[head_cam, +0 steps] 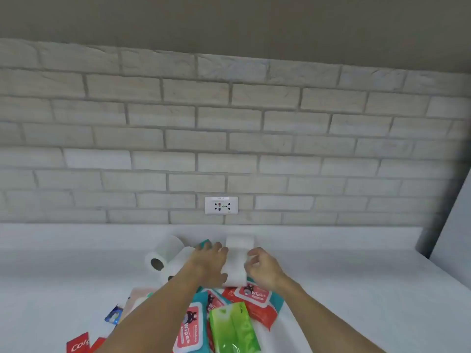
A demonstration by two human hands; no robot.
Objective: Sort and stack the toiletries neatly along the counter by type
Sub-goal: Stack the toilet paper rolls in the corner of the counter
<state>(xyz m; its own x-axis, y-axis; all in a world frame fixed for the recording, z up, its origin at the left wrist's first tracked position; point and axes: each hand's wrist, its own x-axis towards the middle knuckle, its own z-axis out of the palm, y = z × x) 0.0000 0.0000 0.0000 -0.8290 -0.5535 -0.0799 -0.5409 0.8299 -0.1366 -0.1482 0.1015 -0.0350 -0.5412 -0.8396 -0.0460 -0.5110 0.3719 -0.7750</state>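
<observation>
A white toilet roll (235,270) stands between my hands on the white counter (356,276). My left hand (210,263) lies against its left side with fingers stretched forward. My right hand (262,267) curls round its right side. Another white roll (240,242) stands just behind it. Two more rolls (165,253) lie on their sides to the left. Wipes packs (254,298) in red and teal sit in front, with a green tissue pack (233,327) on top of them.
Red toothpaste boxes (79,343) and a small blue packet (114,314) lie at the lower left. A wall socket (221,205) is set in the brick wall behind the counter. A pale panel (453,230) stands at the right end.
</observation>
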